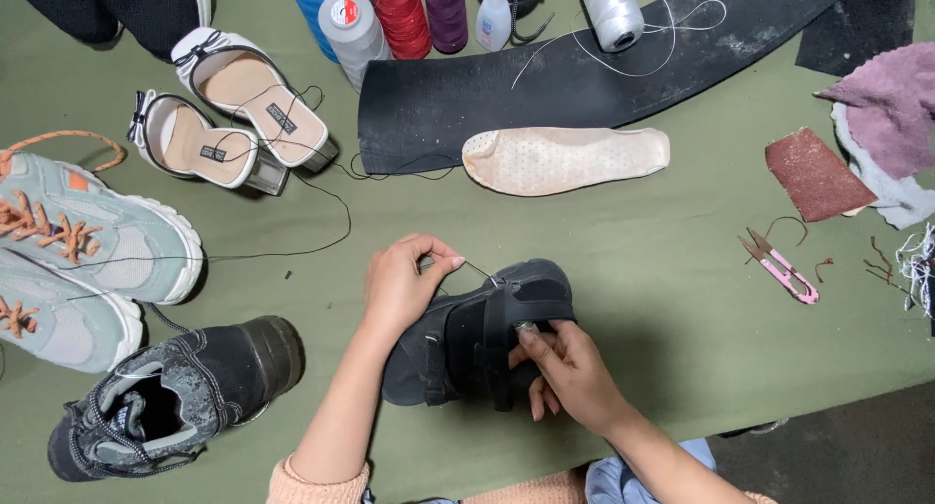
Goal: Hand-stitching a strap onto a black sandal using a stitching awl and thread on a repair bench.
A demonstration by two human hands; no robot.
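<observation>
On a green worktop (pixel 662 270), the left hand (pixel 399 285) pinches what looks like a needle (pixel 479 270), hard to make out, its fingers pressed together just above a black shoe (pixel 467 343) lying at centre. The right hand (pixel 570 373) grips the shoe's strap, fingers closed on it; pink thread snips (pixel 779 265) lie well apart at right.
</observation>
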